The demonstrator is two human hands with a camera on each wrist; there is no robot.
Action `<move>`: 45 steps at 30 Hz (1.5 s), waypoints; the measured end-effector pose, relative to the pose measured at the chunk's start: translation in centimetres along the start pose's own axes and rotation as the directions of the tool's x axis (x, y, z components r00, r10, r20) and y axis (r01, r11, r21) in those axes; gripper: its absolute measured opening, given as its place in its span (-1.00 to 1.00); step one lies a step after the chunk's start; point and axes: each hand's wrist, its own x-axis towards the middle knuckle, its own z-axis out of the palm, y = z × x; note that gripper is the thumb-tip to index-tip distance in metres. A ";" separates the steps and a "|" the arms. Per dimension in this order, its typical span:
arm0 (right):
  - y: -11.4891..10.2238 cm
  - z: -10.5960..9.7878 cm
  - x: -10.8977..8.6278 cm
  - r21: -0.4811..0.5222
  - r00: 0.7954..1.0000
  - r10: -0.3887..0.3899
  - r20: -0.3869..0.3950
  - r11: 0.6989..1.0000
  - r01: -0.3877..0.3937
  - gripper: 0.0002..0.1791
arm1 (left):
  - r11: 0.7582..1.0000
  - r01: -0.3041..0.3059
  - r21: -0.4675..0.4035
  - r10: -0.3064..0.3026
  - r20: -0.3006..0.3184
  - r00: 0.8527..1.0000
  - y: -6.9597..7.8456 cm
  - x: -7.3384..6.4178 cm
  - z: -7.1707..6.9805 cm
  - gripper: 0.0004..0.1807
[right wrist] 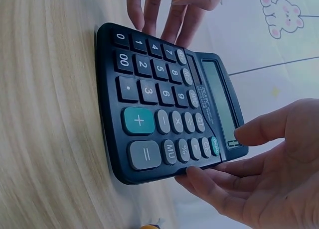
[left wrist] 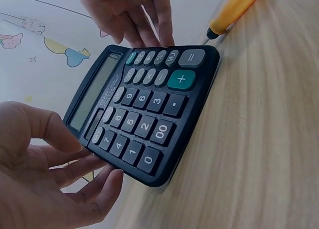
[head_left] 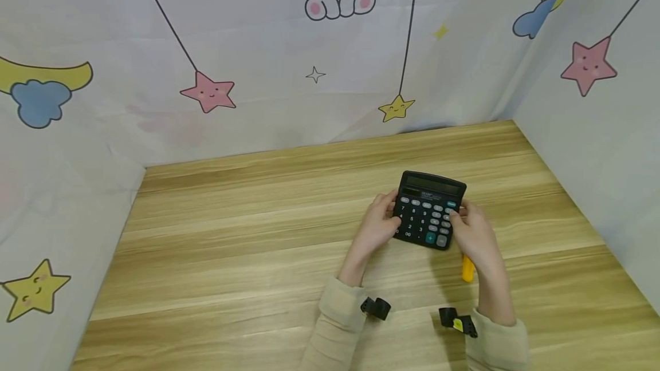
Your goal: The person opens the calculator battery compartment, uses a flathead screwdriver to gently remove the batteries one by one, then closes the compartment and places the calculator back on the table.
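Item inspected: one black rectangular plastic calculator (head_left: 424, 219) with grey, black and green keys and a display across its upper end. It is in both my hands, over the right-hand part of the light wood-grain tabletop (head_left: 232, 245), nearer the right edge than the left. The display end is tilted up and points toward the back edge; I cannot tell whether the lower end touches the surface. In the right wrist view, dark segments show at one end of the display.

My left hand (head_left: 378, 223) grips the left side, thumb to the front, fingers at the side and behind. My right hand (head_left: 474, 233) grips the right side likewise, its thumb on the front face. Both sets of fingers are clamped on the casing.

Beside my right hand, on the tabletop toward the right edge, lies a screwdriver with a yellow-orange handle (head_left: 467, 268), black collar and thin metal shaft.

Beige sleeves (head_left: 337, 325) cover my forearms. A white cloth (head_left: 268, 27) printed with stars stands along the back edge.
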 end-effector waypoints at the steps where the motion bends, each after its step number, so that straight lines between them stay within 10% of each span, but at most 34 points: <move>1: 0.0 0.0 0.0 0.002 1.000 -0.001 0.001 1.000 0.001 -0.34 | 1.000 -0.003 -0.001 0.003 -0.002 1.000 0.0 0.0 0.0 -0.26; 34: 0.8 -1.2 -0.6 0.165 0.997 -0.031 -0.074 0.985 0.043 -0.05 | 0.978 -0.020 -0.208 0.021 0.004 1.000 0.4 -0.6 0.7 -0.15; 45: 0.6 -1.2 -0.7 0.196 0.996 -0.011 -0.093 0.980 0.029 -0.06 | 0.952 -0.055 -0.300 0.025 -0.102 0.995 0.5 -0.5 1.3 -0.25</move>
